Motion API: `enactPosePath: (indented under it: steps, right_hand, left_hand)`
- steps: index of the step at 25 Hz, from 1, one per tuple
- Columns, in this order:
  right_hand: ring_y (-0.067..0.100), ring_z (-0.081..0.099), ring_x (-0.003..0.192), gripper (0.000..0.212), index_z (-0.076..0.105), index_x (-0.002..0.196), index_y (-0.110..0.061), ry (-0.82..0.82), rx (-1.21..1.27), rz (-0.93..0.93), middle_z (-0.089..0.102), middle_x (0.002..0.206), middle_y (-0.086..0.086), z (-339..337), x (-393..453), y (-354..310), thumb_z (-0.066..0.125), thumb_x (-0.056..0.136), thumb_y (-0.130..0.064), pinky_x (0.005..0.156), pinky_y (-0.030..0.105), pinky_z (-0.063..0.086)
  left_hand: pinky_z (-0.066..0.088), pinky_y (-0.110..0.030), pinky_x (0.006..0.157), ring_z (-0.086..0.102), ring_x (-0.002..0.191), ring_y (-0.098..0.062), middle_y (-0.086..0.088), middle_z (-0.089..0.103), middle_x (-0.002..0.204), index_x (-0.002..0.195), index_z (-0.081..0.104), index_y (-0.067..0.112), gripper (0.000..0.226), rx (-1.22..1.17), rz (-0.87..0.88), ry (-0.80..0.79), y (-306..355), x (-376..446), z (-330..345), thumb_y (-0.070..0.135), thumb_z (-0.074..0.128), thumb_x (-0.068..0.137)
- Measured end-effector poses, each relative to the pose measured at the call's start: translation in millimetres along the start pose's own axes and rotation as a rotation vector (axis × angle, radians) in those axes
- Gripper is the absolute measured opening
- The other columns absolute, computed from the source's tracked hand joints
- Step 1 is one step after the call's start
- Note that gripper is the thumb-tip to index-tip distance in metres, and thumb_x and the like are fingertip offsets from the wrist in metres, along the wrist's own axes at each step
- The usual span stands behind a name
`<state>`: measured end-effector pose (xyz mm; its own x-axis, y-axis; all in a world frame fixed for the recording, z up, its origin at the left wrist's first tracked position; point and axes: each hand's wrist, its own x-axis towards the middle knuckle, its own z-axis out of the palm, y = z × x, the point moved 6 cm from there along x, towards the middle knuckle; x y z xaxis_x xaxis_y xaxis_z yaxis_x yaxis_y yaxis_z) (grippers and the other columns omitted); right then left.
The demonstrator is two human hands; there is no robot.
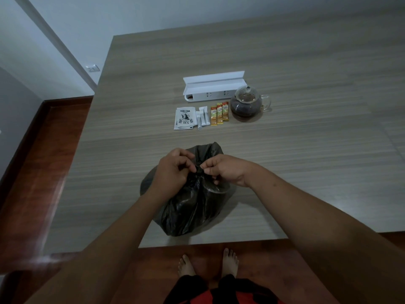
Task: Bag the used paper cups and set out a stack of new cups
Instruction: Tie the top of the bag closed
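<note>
A bulging black plastic bag [188, 211] sits near the front edge of the wooden table [306, 150]. Its top is gathered into a twisted neck. My left hand [173, 172] pinches the neck from the left and my right hand [228, 170] pinches it from the right, fingertips meeting at the knot. The bag's contents are hidden. No paper cups show anywhere in view.
Further back on the table lie white tea sachets [185, 118], slim white sticks [202, 118] and three orange sachets [219, 114]. Behind them is a white power strip box [213, 87], with a glass teapot [247, 102] of dark tea to its right. My bare feet stand on the red-brown floor [43, 172].
</note>
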<state>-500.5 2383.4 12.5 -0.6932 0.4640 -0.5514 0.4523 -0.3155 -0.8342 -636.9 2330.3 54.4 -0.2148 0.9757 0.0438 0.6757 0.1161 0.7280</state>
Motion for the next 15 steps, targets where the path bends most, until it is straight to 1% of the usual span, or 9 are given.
enactPosePath:
  steps: [2, 3, 5, 7, 9, 10, 12, 13, 15]
  right_hand:
    - [0.007, 0.040, 0.059, 0.027, 0.061, 0.087, -0.018, 0.044, 0.045, 0.038, 0.043, 0.066, 0.000, -2, 2, 6, 0.044, 0.100, 0.000, 0.052, 0.017, 0.040]
    - [0.007, 0.040, 0.058, 0.028, 0.060, 0.086, -0.019, 0.067, 0.063, 0.047, 0.043, 0.065, 0.000, -3, 3, 8, 0.044, 0.100, -0.001, 0.053, 0.018, 0.038]
    - [0.008, 0.039, 0.058, 0.029, 0.059, 0.084, -0.020, 0.107, 0.066, 0.051, 0.044, 0.064, -0.001, -5, 3, 11, 0.044, 0.101, -0.002, 0.054, 0.019, 0.037]
    - [0.007, 0.041, 0.058, 0.030, 0.059, 0.082, -0.022, 0.137, 0.041, 0.044, 0.047, 0.064, -0.002, -5, 5, 10, 0.044, 0.101, -0.004, 0.054, 0.018, 0.038]
    - [0.007, 0.040, 0.057, 0.029, 0.061, 0.084, -0.020, 0.150, 0.026, 0.029, 0.049, 0.063, -0.003, -2, 5, 7, 0.045, 0.101, -0.004, 0.053, 0.017, 0.037]
    - [0.007, 0.040, 0.056, 0.025, 0.063, 0.088, -0.018, 0.155, 0.032, 0.024, 0.048, 0.063, -0.002, -1, 5, 5, 0.045, 0.101, -0.004, 0.051, 0.016, 0.036]
    - [0.007, 0.041, 0.055, 0.018, 0.065, 0.099, -0.013, 0.179, 0.052, 0.025, 0.049, 0.063, -0.001, -1, 3, 3, 0.048, 0.101, -0.005, 0.050, 0.015, 0.038]
    - [0.006, 0.043, 0.056, 0.017, 0.065, 0.102, -0.012, 0.195, 0.051, 0.024, 0.051, 0.064, -0.001, -2, 2, 3, 0.050, 0.100, -0.006, 0.051, 0.014, 0.039]
    - [0.005, 0.050, 0.061, 0.015, 0.069, 0.103, -0.010, 0.240, 0.004, 0.008, 0.058, 0.070, -0.003, -7, 1, 3, 0.056, 0.098, -0.008, 0.055, 0.016, 0.042]
  left_hand:
    - [0.045, -0.005, 0.083, 0.064, 0.094, -0.005, -0.005, 0.067, 0.115, 0.073, 0.077, 0.013, 0.031, 0.014, 0.024, 0.057, -3, -7, 4, -0.014, 0.062, 0.074]
    - [0.044, -0.004, 0.085, 0.063, 0.099, -0.006, -0.004, 0.064, 0.122, 0.079, 0.079, 0.012, 0.026, 0.011, 0.010, 0.059, -5, -11, 6, -0.009, 0.064, 0.076]
    - [0.036, -0.001, 0.089, 0.056, 0.112, -0.004, 0.003, 0.057, 0.131, 0.094, 0.079, 0.011, 0.015, -0.024, -0.044, 0.027, -6, -17, 12, 0.007, 0.072, 0.082]
    - [0.036, -0.004, 0.091, 0.050, 0.116, 0.000, 0.009, 0.055, 0.131, 0.102, 0.078, 0.012, 0.022, -0.037, -0.060, 0.012, -5, -21, 17, 0.023, 0.077, 0.083]
    - [0.043, -0.013, 0.093, 0.052, 0.112, -0.004, 0.004, 0.060, 0.125, 0.100, 0.079, 0.010, 0.020, 0.009, -0.044, 0.080, -5, -20, 17, 0.023, 0.077, 0.084]
    - [0.042, -0.012, 0.092, 0.053, 0.110, -0.006, 0.000, 0.063, 0.121, 0.097, 0.079, 0.008, 0.016, 0.033, -0.032, 0.114, -3, -20, 16, 0.019, 0.076, 0.085]
    - [0.034, -0.004, 0.089, 0.054, 0.109, -0.012, -0.003, 0.065, 0.115, 0.090, 0.080, 0.005, 0.010, 0.088, 0.019, 0.148, -1, -20, 15, 0.011, 0.074, 0.085]
    - [0.032, -0.003, 0.088, 0.054, 0.109, -0.013, -0.004, 0.064, 0.113, 0.087, 0.079, 0.005, 0.008, 0.109, 0.047, 0.154, -1, -20, 14, 0.009, 0.073, 0.085]
    - [0.033, -0.003, 0.087, 0.054, 0.104, -0.009, -0.002, 0.064, 0.107, 0.084, 0.078, 0.005, 0.006, 0.118, 0.081, 0.156, -2, -24, 10, 0.007, 0.072, 0.085]
